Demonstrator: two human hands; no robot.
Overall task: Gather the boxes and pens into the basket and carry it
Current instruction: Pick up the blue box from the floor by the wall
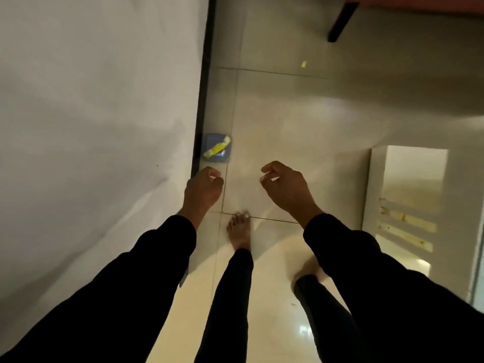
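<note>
My left hand [203,188] and right hand [285,188] hang out in front of me, apart from each other, fingers loosely curled and holding nothing; both arms are in black sleeves [146,268]; at about eleven o'clock from my left hand, just beyond it, a blue box [218,155] lies on the tiled floor [288,121] against the dark edge of the white bed [91,100], with a yellow packet [217,149] lying across its top; my bare foot [239,231] stands at six o'clock between the hands; a white cabinet [408,205] stands at three o'clock; a small yellow scrap [304,64] lies on the floor at twelve o'clock, well apart from me; I cannot see any basket or pens.
</note>
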